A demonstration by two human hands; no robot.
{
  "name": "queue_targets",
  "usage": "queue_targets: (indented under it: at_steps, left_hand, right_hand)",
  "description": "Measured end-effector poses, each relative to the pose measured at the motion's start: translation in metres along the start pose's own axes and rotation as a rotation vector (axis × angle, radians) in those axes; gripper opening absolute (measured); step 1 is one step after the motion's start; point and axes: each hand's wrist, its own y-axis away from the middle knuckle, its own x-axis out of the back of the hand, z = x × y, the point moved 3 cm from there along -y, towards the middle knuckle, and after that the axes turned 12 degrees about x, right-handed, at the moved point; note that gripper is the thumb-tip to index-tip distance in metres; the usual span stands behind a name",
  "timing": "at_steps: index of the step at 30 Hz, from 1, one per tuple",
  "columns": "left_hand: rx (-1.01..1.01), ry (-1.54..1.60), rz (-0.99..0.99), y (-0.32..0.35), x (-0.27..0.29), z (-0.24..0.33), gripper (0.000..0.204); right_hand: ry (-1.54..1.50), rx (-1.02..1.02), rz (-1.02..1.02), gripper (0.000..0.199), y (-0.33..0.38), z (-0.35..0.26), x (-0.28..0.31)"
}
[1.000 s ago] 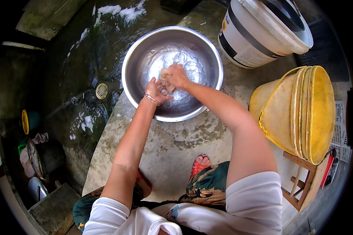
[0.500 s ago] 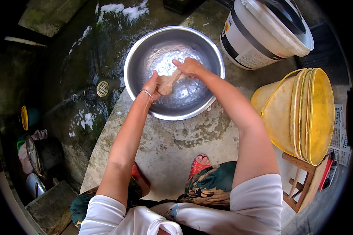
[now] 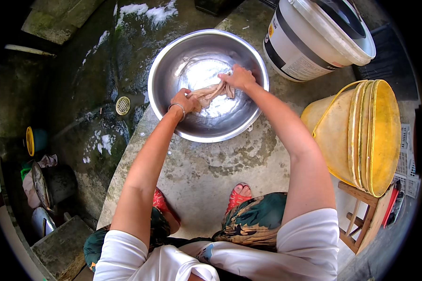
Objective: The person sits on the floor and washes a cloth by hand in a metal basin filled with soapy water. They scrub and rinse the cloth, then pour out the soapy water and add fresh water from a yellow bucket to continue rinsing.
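A wide steel basin (image 3: 166,70) stands on the concrete in front of me, with shiny water inside. Low within it, a wet beige cloth (image 3: 210,95) stretches between my two hands, bunched and creased. My left hand (image 3: 185,102), with a bracelet at the wrist, is closed on the cloth's left end. The right end is gripped by my right hand (image 3: 239,78), from which a fold of the fabric hangs. The exact kind of garment or rag cannot be made out.
At the right stand a white bucket (image 3: 300,51) and stacked yellow buckets (image 3: 333,126) above a wooden stool (image 3: 361,215). On the left, lower wet floor holds a round drain cover (image 3: 123,106) and foam patches (image 3: 159,14). A dark pot (image 3: 61,182) sits at the far left.
The twisted cloth has loosened and spread out lower in the basin. My right hand has moved slightly right, and the hands are wider apart.
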Motion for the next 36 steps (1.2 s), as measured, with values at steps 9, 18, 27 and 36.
queue_targets:
  at_steps: [9, 18, 27, 36]
  left_hand:
    - [0.384, 0.595, -0.22, 0.001, -0.009, -0.007, 0.04]
    - [0.461, 1.497, -0.738, 0.016, -0.034, 0.009, 0.056]
    - [0.208, 1.523, -0.961, 0.025, -0.026, 0.023, 0.041]
    - [0.552, 1.296, -0.539, 0.045, -0.006, 0.016, 0.062]
  right_hand:
    - [-0.038, -0.093, -0.079, 0.031, -0.009, -0.001, -0.01]
    - [-0.544, 0.394, 0.151, 0.026, 0.055, -0.087, -0.065]
    - [0.03, 0.573, 0.248, 0.031, 0.026, -0.098, -0.039]
    - [0.105, 0.445, 0.137, 0.033, -0.001, -0.005, -0.07]
